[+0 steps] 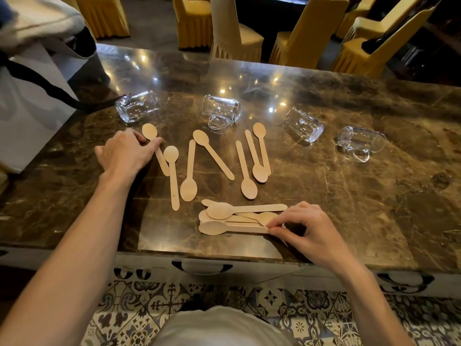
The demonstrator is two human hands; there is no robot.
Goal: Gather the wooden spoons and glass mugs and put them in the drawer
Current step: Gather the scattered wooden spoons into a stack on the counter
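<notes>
Several wooden spoons lie scattered on the marble counter (349,196). My left hand (124,152) rests on the leftmost spoon (149,132), fingers touching its handle. My right hand (306,226) pinches the handle ends of a small pile of spoons (232,218) near the front edge. Loose spoons lie between, such as one spoon (188,187) with its bowl toward me. Several glass mugs lie on their sides farther back: a left mug (137,106), a middle mug (220,112), and two right mugs (303,124) (360,142). A drawer handle (202,268) shows below the counter edge.
A grey bag with a black strap (32,101) stands on the counter's left end. Yellow-covered chairs (306,33) stand beyond the far edge. Patterned floor tiles (299,315) lie below me.
</notes>
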